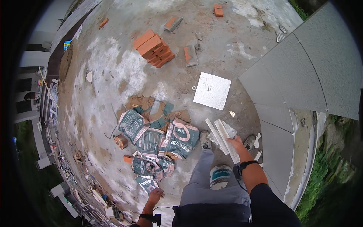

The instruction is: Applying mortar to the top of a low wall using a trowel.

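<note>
My right hand grips several long narrow tile strips, pale grey and white, held out in front of me above my shoes. My left hand hangs at my side near the lower edge with fingers loosely apart and nothing in it. It hovers over the edge of a pile of empty green and pink cement bags. A white container with a teal label shows by my right leg. A square white tile lies flat on the concrete ahead.
A stack of orange bricks stands further ahead, with loose bricks scattered beyond. Large grey tiles cover the roof edge on the right. Rough concrete floor spreads left; buildings lie far below beyond the left edge.
</note>
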`<action>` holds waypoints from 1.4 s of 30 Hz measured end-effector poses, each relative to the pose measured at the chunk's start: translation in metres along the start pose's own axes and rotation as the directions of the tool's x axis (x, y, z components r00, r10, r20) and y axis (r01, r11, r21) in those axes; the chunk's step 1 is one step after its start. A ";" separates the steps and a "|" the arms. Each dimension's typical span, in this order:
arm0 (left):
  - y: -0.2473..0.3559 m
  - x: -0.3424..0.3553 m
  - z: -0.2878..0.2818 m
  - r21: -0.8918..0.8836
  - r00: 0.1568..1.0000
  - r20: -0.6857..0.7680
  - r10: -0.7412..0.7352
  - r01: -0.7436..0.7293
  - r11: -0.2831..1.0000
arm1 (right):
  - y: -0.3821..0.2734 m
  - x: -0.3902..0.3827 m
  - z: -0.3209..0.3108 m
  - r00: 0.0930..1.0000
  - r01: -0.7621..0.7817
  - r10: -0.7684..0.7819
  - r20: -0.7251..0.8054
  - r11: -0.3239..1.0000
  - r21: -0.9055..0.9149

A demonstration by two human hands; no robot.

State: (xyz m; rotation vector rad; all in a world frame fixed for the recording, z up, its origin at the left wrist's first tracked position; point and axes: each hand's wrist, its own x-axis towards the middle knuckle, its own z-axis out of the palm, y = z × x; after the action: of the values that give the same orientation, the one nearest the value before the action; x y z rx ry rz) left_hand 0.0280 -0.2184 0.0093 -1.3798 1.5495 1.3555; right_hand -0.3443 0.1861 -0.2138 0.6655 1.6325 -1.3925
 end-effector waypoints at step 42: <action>0.046 0.012 0.127 0.553 0.983 0.175 0.054 -0.144 0.821 | -0.101 -0.068 -0.412 0.582 -0.224 -0.612 -0.535 0.512 -0.829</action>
State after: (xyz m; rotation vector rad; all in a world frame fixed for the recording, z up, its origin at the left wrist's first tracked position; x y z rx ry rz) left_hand -0.0396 -0.1045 -0.0212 -0.8152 1.7479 0.9129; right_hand -0.5060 0.5687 -0.1040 0.4586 2.9167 -0.1370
